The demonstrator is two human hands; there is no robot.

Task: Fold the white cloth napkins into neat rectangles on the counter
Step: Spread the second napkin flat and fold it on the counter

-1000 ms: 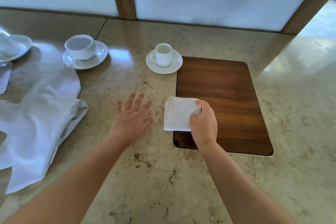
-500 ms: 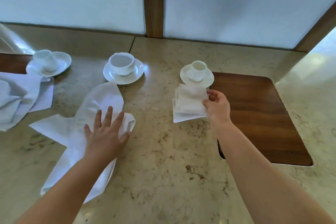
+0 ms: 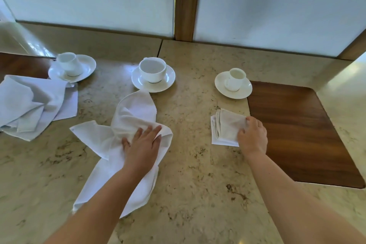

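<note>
A crumpled white napkin (image 3: pixel 126 128) lies unfolded on the marble counter (image 3: pixel 198 164), left of centre. My left hand (image 3: pixel 143 142) rests on its middle, fingers curling into the cloth. A small folded white napkin (image 3: pixel 225 127) lies on the counter just left of the wooden inlay (image 3: pixel 297 130). My right hand (image 3: pixel 252 135) holds the folded napkin's right edge. Another loose pile of white napkins (image 3: pixel 31 105) sits at the far left.
Three white cups on saucers stand in a row behind the napkins: one at the left (image 3: pixel 71 66), one in the middle (image 3: pixel 152 73), one at the right (image 3: pixel 234 83). Frosted panels with a wooden post (image 3: pixel 187 2) close the counter's back edge.
My left hand moved left onto the crumpled napkin and gripped it. My right hand carried the folded napkin off the wooden inlay onto the marble, below the right cup.
</note>
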